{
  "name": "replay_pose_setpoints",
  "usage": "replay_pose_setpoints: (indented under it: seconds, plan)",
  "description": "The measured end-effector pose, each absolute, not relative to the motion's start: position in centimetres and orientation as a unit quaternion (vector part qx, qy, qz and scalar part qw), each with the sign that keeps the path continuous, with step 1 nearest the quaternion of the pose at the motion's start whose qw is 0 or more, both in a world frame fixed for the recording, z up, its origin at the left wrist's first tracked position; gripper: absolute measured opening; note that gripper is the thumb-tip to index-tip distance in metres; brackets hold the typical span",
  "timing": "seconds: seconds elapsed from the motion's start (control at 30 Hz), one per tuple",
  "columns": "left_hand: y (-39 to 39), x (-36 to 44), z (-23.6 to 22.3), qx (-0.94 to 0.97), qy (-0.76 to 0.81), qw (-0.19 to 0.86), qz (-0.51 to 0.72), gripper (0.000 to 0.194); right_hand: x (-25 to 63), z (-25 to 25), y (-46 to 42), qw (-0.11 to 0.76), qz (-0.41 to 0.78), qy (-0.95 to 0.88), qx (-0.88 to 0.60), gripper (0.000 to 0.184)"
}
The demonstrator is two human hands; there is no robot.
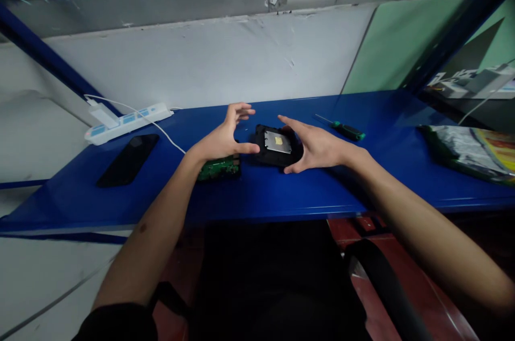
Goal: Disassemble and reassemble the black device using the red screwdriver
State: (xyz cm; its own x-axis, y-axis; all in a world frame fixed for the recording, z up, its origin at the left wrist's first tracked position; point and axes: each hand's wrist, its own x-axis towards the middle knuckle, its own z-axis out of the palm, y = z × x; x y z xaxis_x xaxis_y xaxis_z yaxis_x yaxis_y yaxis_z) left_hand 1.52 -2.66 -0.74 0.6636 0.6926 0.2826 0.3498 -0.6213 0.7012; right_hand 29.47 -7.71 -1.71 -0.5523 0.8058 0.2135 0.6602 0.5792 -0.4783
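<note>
A black plastic housing with a silver metal plate in it lies in front of me, near the middle of the blue table. A small yellowish patch is on the plate. My right hand grips the housing's right end, thumb on the near side and fingers on the far side. My left hand is open, its fingers curved apart, with the thumb tip at the housing's left edge; I cannot tell if it touches. Below the left hand lies a green circuit board, partly covered by that hand and wrist.
A green-and-black screwdriver lies to the right on the blue table. At the left are a black phone and a white power strip with a plugged-in charger and cable. A shiny food packet lies far right.
</note>
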Motion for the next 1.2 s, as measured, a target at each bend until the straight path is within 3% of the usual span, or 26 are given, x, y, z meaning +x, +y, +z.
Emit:
replay_pose_setpoints:
  seconds: [0.13,0.3,0.5,0.7,0.87,1.0,1.07,1.2]
  plan:
    - [-3.9,1.5,-0.7,0.872,0.352,0.261,0.217,0.096,29.8,-1.5,-8.1,0.184,0.181,-0.86,-0.44,0.13]
    - [-5.5,2.5,-1.2,0.888,0.354,0.226,0.186,0.11,30.0,-1.8,-8.1,0.129,0.195,-0.862,-0.45,0.127]
    - [-6.3,3.3,-1.6,0.901,0.362,0.204,0.126,0.116,30.2,-1.5,-8.2,0.123,0.194,-0.864,-0.448,0.126]
    - [-6.9,3.8,-1.6,0.919,0.351,0.166,0.071,0.116,30.2,-2.1,-6.8,0.192,0.019,-0.818,-0.542,0.069]
    - [-6.9,3.8,-1.6,0.918,0.359,0.155,0.063,0.116,30.5,-3.5,-4.8,0.127,0.025,-0.796,-0.591,0.053]
    - [-6.9,3.8,-1.5,0.917,0.363,0.156,0.056,0.113,30.7,-3.5,-4.4,0.153,0.044,-0.785,-0.599,0.038]
    - [-6.9,3.9,-1.5,0.918,0.361,0.151,0.059,0.112,30.8,-3.1,-4.5,0.178,0.056,-0.774,-0.605,0.039]
    - [-6.9,4.2,-1.8,0.924,0.346,0.143,0.077,0.112,30.8,-2.2,-5.1,0.337,0.037,-0.735,-0.587,0.046]
